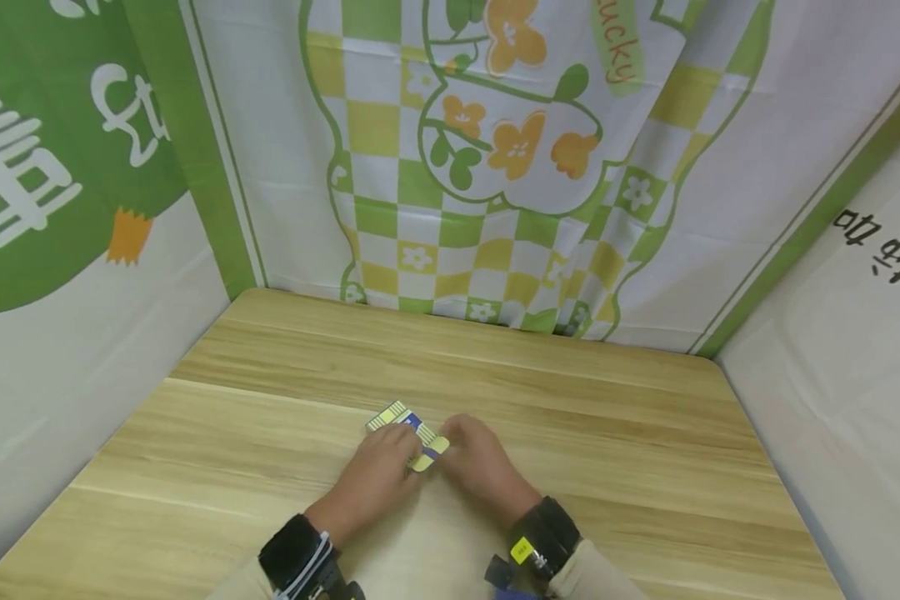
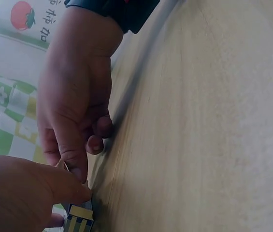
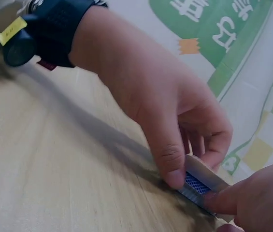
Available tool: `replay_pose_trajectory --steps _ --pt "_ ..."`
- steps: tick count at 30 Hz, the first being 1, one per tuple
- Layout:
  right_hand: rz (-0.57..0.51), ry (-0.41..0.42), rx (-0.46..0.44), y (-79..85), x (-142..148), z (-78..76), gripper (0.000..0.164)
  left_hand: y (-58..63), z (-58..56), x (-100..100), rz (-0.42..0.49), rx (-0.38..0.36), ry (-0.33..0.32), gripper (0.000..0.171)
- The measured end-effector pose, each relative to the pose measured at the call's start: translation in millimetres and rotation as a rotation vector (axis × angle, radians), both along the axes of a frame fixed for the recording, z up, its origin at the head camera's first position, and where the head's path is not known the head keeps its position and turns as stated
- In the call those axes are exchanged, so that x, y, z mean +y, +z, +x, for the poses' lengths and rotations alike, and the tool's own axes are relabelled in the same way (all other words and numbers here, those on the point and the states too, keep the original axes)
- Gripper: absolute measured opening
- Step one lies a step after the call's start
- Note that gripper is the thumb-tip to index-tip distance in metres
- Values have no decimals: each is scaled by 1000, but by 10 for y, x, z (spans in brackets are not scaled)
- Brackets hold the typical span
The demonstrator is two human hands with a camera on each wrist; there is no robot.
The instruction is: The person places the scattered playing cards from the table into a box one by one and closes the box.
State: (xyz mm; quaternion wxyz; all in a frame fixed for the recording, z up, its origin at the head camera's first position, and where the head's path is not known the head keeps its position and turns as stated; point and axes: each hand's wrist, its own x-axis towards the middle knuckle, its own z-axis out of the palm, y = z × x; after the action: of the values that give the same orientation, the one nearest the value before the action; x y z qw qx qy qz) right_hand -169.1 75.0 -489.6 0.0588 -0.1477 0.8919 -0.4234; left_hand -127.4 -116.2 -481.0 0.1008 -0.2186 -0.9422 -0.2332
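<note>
A small flat box (image 1: 432, 450) with yellow, white and blue print lies tilted between the two hands, just above or on the table. My left hand (image 1: 382, 458) grips it along the near left side, thumb against fingers. In the right wrist view that left hand (image 3: 160, 101) holds the box's edge, and a blue criss-cross patterned face (image 3: 196, 183) shows between the hands. My right hand (image 1: 480, 458) pinches the right end; the left wrist view shows that right hand (image 2: 73, 106) with thumb and finger at a raised edge. Fingers hide much of the box.
The wood-grain table (image 1: 607, 450) spreads around both hands. A checked, flowered cloth (image 1: 480, 250) hangs behind its far edge, with printed cloth walls (image 1: 817, 333) on both sides. Each wrist wears a dark strapped device (image 1: 547, 537).
</note>
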Motion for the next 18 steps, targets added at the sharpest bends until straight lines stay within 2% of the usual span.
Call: replay_pose_trajectory --steps 5,9,13,18 --pt "90 6 90 7 -50 -14 34 12 -8 13 -26 6 32 24" --pt "143 21 116 4 -64 -12 24 8 -14 10 -20 13 43 23" --pt "142 74 172 -14 -59 -26 11 5 -16 -6 -14 23 42 21" --pt "140 160 226 -45 -41 -49 20 30 -2 -48 13 -17 33 21"
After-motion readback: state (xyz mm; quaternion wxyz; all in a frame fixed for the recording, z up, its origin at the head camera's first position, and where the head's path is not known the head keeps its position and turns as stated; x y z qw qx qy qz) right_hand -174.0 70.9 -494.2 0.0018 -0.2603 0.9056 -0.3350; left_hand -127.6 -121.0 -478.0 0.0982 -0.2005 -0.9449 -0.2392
